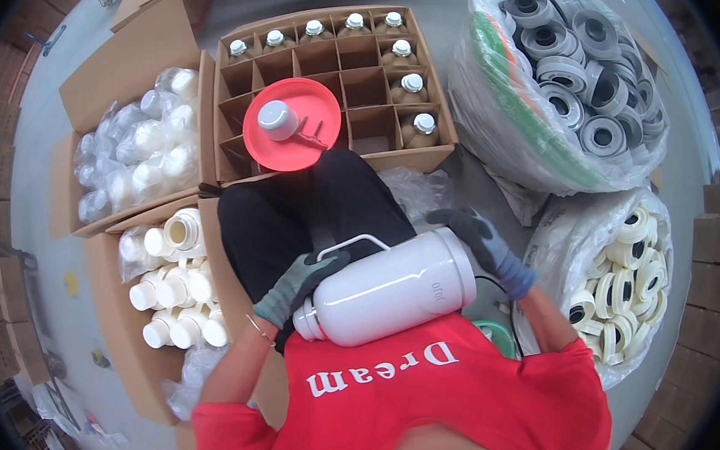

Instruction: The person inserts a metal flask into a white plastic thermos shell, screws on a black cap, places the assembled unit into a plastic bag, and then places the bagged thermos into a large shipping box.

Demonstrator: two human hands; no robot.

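Note:
A white vacuum flask [397, 289] with a loop handle lies slantwise across my lap, its threaded neck at the left and its base at the right. My left hand [307, 280], in a grey-green knitted glove with a dark palm, grips the flask by the neck end of the handle. Beside the base is my right hand [485, 250], gloved too, its fingers stretched forward; whether it touches the base is unclear. Beyond my knees, a red plastic dish [265, 150] holds a light grey cup [277, 120] and a small reddish tool with two prongs.
A divided carton [339, 160] holds several silvery bottles with white caps. At left stand cartons of bagged white parts [153, 136] and white flask bodies [175, 290]. Plastic bags of grey rings [603, 136] and cream rings [622, 293] stand at right, near a green container [499, 338].

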